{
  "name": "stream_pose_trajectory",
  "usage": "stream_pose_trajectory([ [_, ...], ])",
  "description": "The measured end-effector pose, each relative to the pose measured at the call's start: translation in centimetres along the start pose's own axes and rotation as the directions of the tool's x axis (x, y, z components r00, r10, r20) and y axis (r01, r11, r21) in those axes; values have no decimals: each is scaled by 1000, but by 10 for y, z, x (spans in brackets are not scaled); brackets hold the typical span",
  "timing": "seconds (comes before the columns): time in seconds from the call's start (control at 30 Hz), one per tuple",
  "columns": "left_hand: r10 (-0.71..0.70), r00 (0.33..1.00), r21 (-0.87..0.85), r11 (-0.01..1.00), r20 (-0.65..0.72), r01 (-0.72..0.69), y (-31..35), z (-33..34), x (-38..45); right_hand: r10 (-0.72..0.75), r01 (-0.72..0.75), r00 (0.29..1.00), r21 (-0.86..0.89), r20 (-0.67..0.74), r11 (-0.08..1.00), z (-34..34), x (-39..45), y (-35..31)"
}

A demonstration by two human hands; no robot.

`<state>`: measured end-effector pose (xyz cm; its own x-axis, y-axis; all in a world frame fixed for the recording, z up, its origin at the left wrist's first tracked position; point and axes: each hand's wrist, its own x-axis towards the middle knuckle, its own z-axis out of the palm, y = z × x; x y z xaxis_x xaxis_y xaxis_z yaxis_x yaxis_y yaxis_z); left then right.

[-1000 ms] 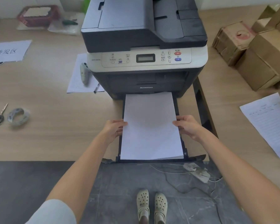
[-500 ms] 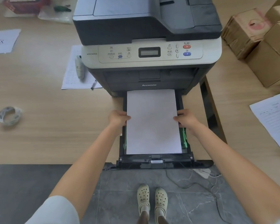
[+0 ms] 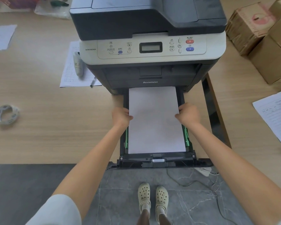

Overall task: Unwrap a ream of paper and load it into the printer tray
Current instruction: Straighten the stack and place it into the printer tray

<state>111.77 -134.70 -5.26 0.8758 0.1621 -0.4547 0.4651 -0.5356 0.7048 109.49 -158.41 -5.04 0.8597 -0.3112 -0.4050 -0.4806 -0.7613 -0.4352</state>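
A white paper stack (image 3: 155, 122) lies in the black printer tray (image 3: 157, 159), which is pulled out from the dark grey printer (image 3: 146, 30). The stack's far end reaches under the printer's front. My left hand (image 3: 122, 116) grips the stack's left edge and my right hand (image 3: 187, 114) grips its right edge, both about midway along. Green paper guides (image 3: 186, 135) show at both sides near the tray's front, beside the paper.
The printer stands on a wooden table (image 3: 39, 119). A tape roll (image 3: 6, 112) lies at left, a form with a pen (image 3: 78, 69) beside the printer, cardboard boxes (image 3: 263, 38) at right, a printed sheet (image 3: 277, 116) at the right edge. Cables (image 3: 201, 177) run on the floor below.
The paper stack has slid farther into the tray toward the printer and dropped between the guides. Both hands moved forward with it, and the tray's front wall now shows.
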Motion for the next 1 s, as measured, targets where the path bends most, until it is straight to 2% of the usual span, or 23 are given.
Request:
stream_pose_trajectory([
  [0.13,-21,998,28,999,-56,22,-1,4,0,-29,31,999,-150,15,988,-5,-4,1],
  [0.27,-10,998,50,999,-69,13,-1,8,-1,-33,24,999,-253,-31,967,-2,-10,-4],
  [0.37,14,996,53,999,-86,-9,-1,7,-3,-29,13,998,-271,-55,963,0,-13,-7],
  [0.53,11,999,56,998,-52,-8,4,-1,-8,2,-21,996,-210,-93,977,-3,-19,-6],
  [0.7,-97,995,-82,992,-28,94,0,-10,-4,24,-38,994,-127,-106,991,-9,-23,-6],
  [0.83,-164,985,-187,971,-54,151,11,-18,-20,36,-33,997,32,-71,999,-19,-27,4],
  [1.0,-206,978,-347,915,29,203,4,-30,-43,54,-33,996,277,-67,960,-30,-43,18],
])
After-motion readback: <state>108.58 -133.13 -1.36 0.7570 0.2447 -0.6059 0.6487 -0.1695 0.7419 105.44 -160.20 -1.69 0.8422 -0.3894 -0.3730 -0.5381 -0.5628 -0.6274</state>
